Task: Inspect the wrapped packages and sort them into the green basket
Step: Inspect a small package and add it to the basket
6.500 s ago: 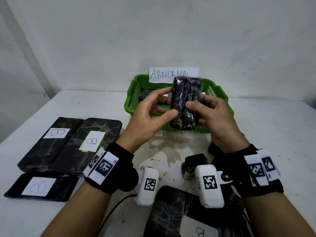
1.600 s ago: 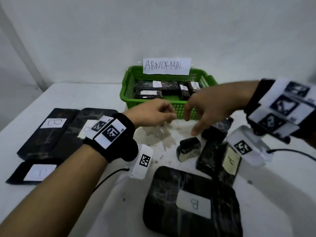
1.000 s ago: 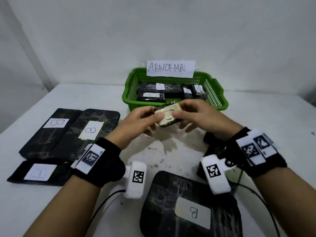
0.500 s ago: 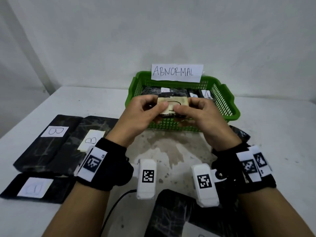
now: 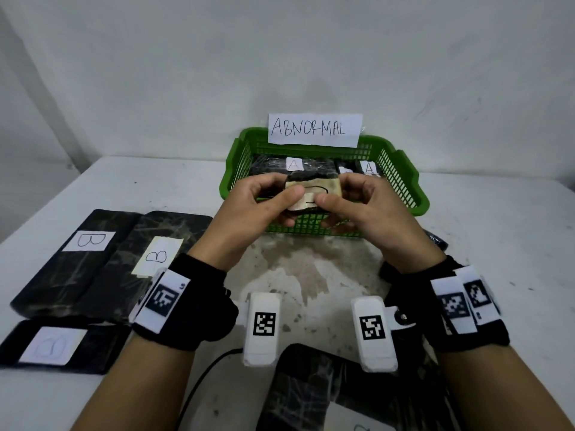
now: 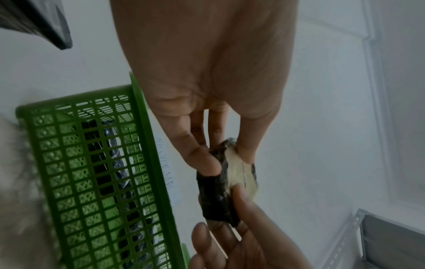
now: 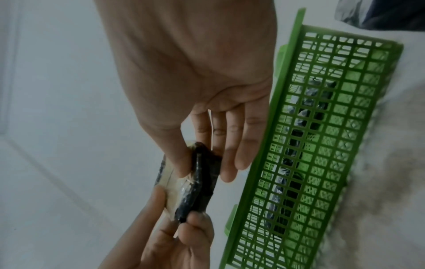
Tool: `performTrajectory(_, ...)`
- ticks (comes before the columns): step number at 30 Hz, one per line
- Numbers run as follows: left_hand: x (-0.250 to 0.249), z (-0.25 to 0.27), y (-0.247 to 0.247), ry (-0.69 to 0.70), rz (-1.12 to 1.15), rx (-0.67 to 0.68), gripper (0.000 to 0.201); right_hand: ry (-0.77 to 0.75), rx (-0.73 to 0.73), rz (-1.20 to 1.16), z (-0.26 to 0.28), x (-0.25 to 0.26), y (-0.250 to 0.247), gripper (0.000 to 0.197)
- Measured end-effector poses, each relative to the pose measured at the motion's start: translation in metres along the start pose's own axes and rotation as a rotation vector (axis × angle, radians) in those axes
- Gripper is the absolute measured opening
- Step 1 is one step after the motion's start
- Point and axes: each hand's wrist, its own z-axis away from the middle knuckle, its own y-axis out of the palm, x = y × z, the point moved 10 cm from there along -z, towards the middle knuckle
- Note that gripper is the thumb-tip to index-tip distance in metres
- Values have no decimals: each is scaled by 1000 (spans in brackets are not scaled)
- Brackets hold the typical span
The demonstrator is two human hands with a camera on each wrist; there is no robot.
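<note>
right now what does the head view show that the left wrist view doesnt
Only the head view shows the B-labelled flat packages, the ABNORMAL sign's front and the A labels in the basket. Only the left wrist view shows the small package's dark edge side-on. Both show the left hand and right hand pinching it by the green basket.

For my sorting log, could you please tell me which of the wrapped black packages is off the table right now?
The small package with the yellowish label, gripped by left hand and right hand before the green basket.
</note>
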Motion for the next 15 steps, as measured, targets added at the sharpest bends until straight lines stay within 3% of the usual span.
performTrajectory(6,-5,2,2,-7,81,-11,32,-34,78,-16,3,7,-1,54)
performTrajectory(9,-8,3,0,29,44,-17,39,-40,47,-145,5,13,-2,42)
performTrajectory(15,-12,8,7,49,-31,1,22,-41,-52,-159,2,8,-9,18)
